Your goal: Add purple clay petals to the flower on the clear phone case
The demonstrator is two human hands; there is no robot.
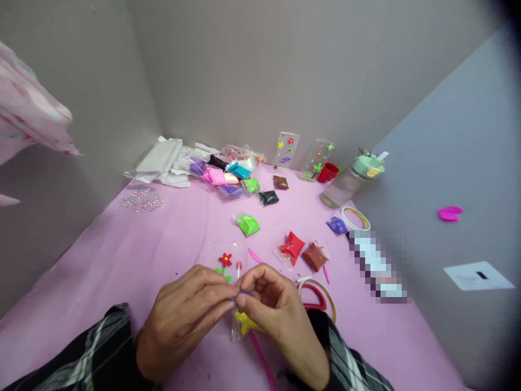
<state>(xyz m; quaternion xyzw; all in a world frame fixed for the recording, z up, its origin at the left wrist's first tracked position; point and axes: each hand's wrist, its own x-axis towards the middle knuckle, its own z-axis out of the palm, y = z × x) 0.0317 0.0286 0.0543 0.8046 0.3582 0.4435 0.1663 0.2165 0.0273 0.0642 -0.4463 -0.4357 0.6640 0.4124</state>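
Purple clay (244, 294) in two small pinches

The left hand (183, 320) and right hand (280, 320) each grip the clay with their fingertips, above a bag of yellow clay (246, 324), near a clear phone case (233, 265) with a red clay flower (225, 259). Slow, soft pinches work best

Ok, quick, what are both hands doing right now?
Left hand: closed, pinching a small piece of purple clay.
Right hand: closed, pinching the same piece from the other side.
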